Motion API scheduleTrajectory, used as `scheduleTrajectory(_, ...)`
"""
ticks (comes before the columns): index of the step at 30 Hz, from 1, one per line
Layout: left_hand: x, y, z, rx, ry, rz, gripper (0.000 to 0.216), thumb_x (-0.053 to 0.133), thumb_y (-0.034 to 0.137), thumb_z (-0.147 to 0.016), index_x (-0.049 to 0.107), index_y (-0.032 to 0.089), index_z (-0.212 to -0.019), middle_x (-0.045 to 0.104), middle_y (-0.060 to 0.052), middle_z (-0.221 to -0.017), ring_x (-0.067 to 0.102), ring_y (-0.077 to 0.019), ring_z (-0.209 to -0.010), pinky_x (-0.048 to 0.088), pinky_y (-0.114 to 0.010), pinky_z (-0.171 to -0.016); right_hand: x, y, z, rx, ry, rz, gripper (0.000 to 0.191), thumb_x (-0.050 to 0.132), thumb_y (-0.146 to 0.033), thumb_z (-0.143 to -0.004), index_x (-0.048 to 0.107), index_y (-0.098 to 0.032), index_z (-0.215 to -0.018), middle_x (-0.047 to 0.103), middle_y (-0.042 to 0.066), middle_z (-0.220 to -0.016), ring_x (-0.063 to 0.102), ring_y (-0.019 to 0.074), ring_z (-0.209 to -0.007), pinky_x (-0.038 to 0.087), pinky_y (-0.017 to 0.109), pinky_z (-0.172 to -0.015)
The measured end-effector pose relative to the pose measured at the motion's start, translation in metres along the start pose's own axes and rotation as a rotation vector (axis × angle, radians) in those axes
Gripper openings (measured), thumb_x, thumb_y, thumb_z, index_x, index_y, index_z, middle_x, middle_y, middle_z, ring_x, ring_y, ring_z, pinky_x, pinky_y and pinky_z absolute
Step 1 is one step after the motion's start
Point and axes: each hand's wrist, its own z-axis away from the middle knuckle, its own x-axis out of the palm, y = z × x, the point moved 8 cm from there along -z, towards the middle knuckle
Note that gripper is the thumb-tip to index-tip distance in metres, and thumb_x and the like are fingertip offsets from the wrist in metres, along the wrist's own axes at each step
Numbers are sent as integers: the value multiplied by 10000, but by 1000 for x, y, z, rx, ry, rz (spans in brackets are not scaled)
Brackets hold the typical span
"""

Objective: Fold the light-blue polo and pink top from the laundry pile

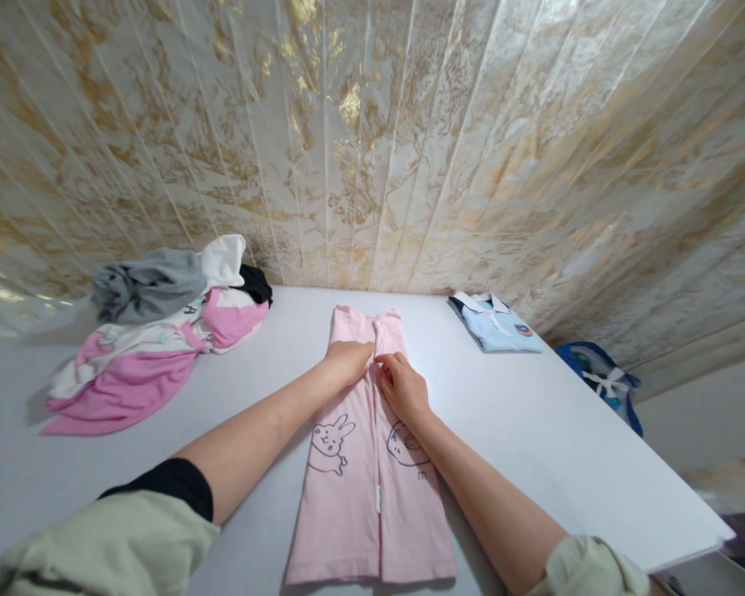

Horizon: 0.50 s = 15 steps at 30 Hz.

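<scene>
A pink garment (pixel 348 530) lies lengthwise in front of me, its two sides meeting along a middle line. Dark line drawings, one a rabbit, mark both sides, and a small white tag (pixel 377 499) shows at the middle edge. Near the upper end, my left hand (pixel 349 362) is closed at the middle edge, its fingertips partly hidden. Just right of it, my right hand (pixel 405 385) has its thumb and fingers pinched together on the facing edge. The hands are close to each other.
On the white table (pixel 509 439), a loose pile holds a grey garment (pixel 152 285) and a pink-and-white garment (pixel 142 381) at left. A folded light blue collared shirt (pixel 497 324) lies at back right. A blue-edged bag (pixel 602 381) is beyond the right edge; a patterned curtain (pixel 360 149) hangs behind.
</scene>
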Motion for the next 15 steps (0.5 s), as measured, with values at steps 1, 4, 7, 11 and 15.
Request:
scheduleTrajectory(1,1,-1,2,1,5,6,204,497,237,-861,591,243,-1041,707,-67,-1032,646,-235,-977,445,-307,-802,0,0,1,1,-3,3,258,438,-208,-928,590,-278,-1125,602,5,-1015,602,131,-853,382,214,-661)
scheduleTrajectory(4,-4,-12,13,8,54,51,283,469,251,-880,532,283,-1154,694,-31,-1091,645,-205,-972,436,-271,-743,-1,1,2,10,-16,5,268,431,-256,-951,596,-305,-1157,595,8,-1058,604,131,-862,382,214,-636)
scheduleTrajectory(7,-14,-37,36,-69,157,110,248,462,265,-886,530,254,-1124,691,-33,-1046,647,-190,-904,414,-260,-682,-6,-1,-2,20,-43,-20,265,442,-305,-957,607,-299,-1164,582,20,-1081,602,130,-858,390,216,-646)
scheduleTrajectory(11,-11,-68,68,-209,177,116,132,454,271,-885,569,214,-854,676,-35,-931,631,-186,-831,390,-266,-640,-10,-9,-17,59,-97,15,210,483,-303,-930,660,-251,-1029,571,36,-1041,591,130,-780,390,238,-650)
scheduleTrajectory(15,0,-80,75,-310,154,163,166,468,310,-884,578,209,-811,670,-42,-949,631,-188,-845,407,-272,-662,-1,-16,-31,128,-129,80,189,514,-343,-904,647,-210,-895,575,49,-984,583,150,-755,358,254,-602)
